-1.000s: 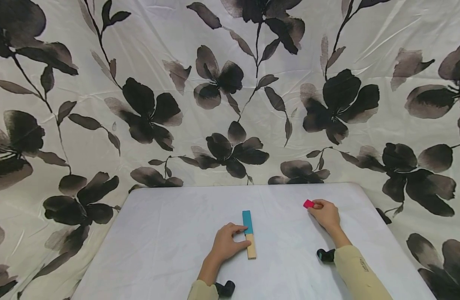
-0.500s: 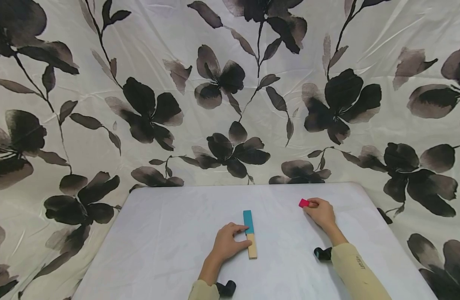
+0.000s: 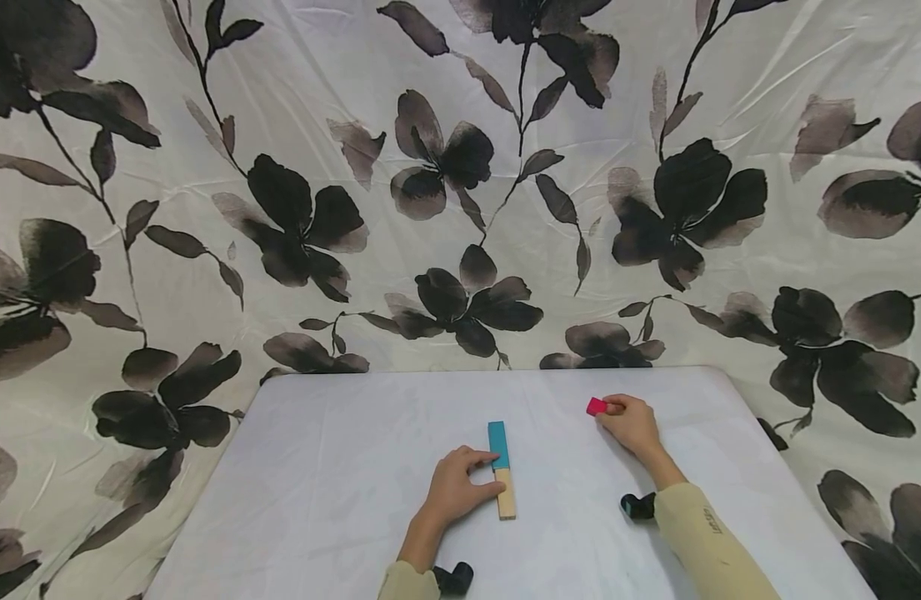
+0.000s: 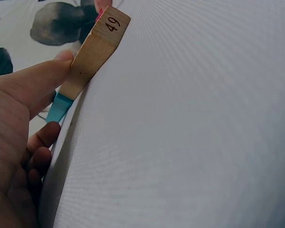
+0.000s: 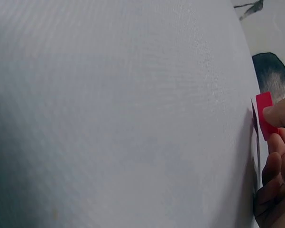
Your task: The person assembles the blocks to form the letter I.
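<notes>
A plain wooden block (image 3: 506,493), its end marked 49 in the left wrist view, lies end to end with a blue block (image 3: 498,442) on the white table. My left hand (image 3: 452,485) rests at their left side: the thumb touches the wooden block (image 4: 85,66), and the index fingertip is at the blue block (image 4: 59,108). To the right and farther back, my right hand (image 3: 633,423) pinches a small red block (image 3: 596,407) between thumb and fingers. In the right wrist view that red block (image 5: 264,114) shows its long side, partly covered by the thumb.
The white tabletop (image 3: 340,475) ends at a back edge in front of a floral cloth (image 3: 430,208). Dark wrist cameras (image 3: 454,579) sit by each sleeve, the right one (image 3: 638,506) low over the table.
My right hand has moved left with the red block, nearer to the blue block. The left hand and the two blocks beside it stay in place.
</notes>
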A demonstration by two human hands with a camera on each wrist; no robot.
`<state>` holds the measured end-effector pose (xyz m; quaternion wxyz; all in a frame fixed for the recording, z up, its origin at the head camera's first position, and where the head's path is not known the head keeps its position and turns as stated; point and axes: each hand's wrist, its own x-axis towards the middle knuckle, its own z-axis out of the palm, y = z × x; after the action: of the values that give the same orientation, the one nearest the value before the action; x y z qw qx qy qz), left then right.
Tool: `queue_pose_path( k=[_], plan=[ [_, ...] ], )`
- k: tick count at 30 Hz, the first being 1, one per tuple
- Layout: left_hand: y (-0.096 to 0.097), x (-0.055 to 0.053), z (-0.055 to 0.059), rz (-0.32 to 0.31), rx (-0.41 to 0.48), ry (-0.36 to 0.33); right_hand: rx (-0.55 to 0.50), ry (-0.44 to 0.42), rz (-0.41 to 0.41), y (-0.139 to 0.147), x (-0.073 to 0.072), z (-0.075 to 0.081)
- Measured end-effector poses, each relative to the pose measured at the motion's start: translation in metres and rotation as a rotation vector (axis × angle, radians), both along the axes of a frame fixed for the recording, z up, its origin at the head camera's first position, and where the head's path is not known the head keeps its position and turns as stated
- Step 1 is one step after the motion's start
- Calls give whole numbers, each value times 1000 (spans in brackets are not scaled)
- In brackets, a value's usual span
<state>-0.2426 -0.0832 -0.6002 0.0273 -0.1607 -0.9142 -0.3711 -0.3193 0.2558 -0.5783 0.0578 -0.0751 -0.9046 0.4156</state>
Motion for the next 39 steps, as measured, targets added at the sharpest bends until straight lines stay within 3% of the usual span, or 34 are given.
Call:
queue_pose_path(
  k=[20, 39],
  plan=[
    [0, 5, 3, 17, -12, -2, -1, 10, 94, -36, -12, 9],
    [2, 11, 4, 17, -21, -10, -19, 29, 154, -71, -12, 12]
  ],
)
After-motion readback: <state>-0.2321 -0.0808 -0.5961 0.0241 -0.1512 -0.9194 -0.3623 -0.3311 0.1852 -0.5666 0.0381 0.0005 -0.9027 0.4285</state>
